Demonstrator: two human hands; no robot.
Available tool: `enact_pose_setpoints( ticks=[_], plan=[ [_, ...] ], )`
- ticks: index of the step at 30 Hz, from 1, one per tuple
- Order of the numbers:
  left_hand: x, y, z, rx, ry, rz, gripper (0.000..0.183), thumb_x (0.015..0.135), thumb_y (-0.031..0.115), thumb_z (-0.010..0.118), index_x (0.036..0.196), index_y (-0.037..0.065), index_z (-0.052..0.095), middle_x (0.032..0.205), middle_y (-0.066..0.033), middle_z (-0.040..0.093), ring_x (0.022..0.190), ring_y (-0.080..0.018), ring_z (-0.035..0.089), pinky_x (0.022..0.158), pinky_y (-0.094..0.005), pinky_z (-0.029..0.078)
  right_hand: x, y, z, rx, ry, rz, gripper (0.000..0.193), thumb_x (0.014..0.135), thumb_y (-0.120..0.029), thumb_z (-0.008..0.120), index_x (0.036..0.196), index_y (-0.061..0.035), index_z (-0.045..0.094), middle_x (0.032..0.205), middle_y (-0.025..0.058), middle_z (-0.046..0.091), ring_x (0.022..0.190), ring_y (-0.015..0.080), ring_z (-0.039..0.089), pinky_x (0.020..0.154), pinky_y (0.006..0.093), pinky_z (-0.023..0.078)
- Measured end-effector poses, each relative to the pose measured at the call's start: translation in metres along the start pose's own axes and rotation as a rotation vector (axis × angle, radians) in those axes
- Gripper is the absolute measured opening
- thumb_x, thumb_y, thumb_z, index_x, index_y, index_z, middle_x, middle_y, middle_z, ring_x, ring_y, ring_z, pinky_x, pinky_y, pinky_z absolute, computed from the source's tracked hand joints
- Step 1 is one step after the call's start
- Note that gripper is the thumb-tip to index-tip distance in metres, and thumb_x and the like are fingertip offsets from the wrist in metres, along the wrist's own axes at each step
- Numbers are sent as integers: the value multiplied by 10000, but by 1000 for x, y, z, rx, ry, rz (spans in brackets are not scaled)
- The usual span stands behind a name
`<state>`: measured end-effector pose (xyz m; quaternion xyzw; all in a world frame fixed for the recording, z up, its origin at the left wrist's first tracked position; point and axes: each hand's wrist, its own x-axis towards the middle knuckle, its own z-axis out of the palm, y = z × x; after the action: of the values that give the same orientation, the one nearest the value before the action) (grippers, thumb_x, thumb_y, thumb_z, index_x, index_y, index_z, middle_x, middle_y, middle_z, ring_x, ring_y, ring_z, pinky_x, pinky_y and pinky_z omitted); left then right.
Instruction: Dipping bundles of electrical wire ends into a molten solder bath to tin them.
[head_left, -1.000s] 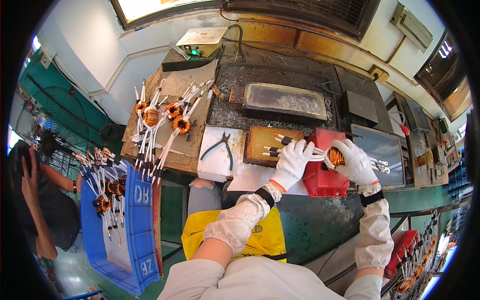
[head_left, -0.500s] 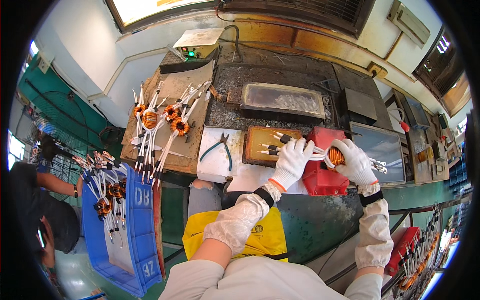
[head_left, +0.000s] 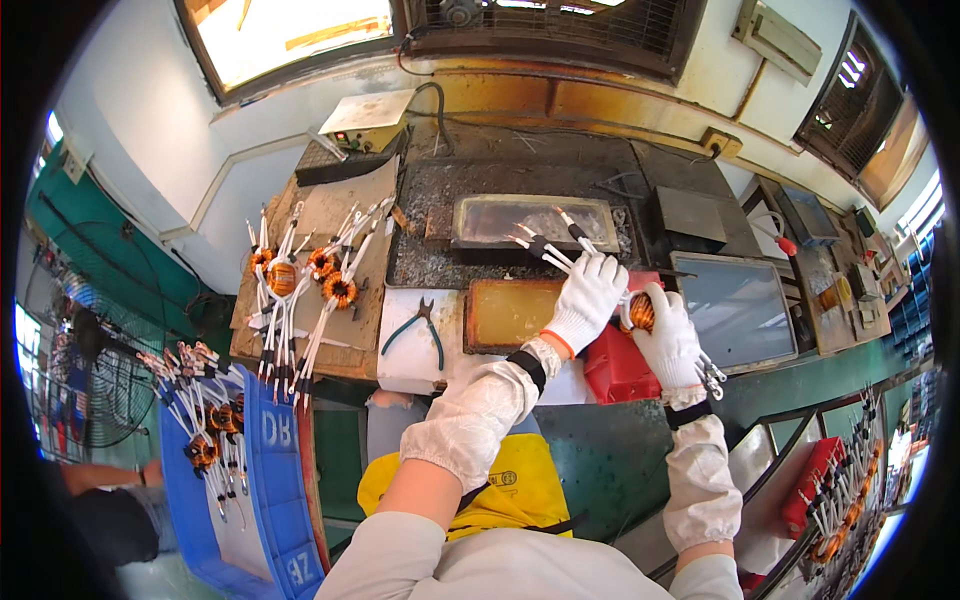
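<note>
Both my hands wear white gloves and share one copper-wound toroidal coil (head_left: 640, 313). My left hand (head_left: 588, 303) is closed around its white leads (head_left: 553, 257), whose black-sleeved, bare ends point away from me over the near side of a rectangular metal pot (head_left: 470, 240) with a dull silvery surface. Whether the tips touch that surface I cannot tell. Around the coil body curls my right hand (head_left: 668, 340), and more leads with ring lugs (head_left: 711, 376) stick out beside its wrist. Beneath the hands is a red block-shaped holder (head_left: 615, 368), partly covered. An amber-filled tray (head_left: 505, 315) lies left of them.
Green-handled pliers (head_left: 420, 330) rest on white paper. Several finished-looking coils (head_left: 283, 278) lie on cardboard at left, above a blue crate (head_left: 270, 480) of more coils. A grey tray (head_left: 735, 310) sits right. A power box (head_left: 365, 118) stands behind. Another person's arm (head_left: 110, 478) shows lower left.
My hands have carried the coil away from me, so its lead ends moved from over the amber tray to over the metal pot. The view has shifted, and the other person has moved lower.
</note>
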<state>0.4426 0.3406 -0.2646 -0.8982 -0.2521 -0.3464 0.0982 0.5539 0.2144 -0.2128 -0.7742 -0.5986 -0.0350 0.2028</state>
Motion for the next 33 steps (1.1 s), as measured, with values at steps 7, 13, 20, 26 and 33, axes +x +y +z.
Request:
enact_pose_setpoints(
  ticks=[7,13,20,26,33],
  plan=[
    [15,0,19,83,26,-23,164,786,177,547,917,79,566,960,-102,580,1008,-260,563,900,-386,445,13,-9,11,-79,32,108,572,681,-139,740,1195,-156,489,1039,139,549,902,350,610,738,458,522],
    [19,-7,25,81,-37,-24,156,783,174,560,911,85,570,937,-95,577,969,-261,573,861,-387,455,21,-17,14,-92,5,158,553,706,-149,731,1193,-163,470,1051,139,549,910,352,615,739,471,522],
    [20,-6,30,152,-29,-36,159,778,172,561,909,84,570,916,-81,570,935,-240,570,828,-371,451,26,-17,15,-112,1,176,542,710,-158,732,1179,-156,463,1058,155,540,905,364,617,732,479,524],
    [20,-8,34,158,-4,-53,155,790,183,547,912,90,562,905,-79,569,922,-240,574,822,-373,450,28,-20,11,-110,-24,154,525,718,-163,728,1167,-141,458,1082,170,539,914,365,619,729,481,532],
    [18,-12,36,88,11,-52,146,797,188,543,908,94,558,898,-71,569,903,-224,577,831,-367,451,32,-21,12,-158,-49,162,535,717,-173,729,1178,-141,460,1098,173,541,919,366,624,731,473,536]
  ],
)
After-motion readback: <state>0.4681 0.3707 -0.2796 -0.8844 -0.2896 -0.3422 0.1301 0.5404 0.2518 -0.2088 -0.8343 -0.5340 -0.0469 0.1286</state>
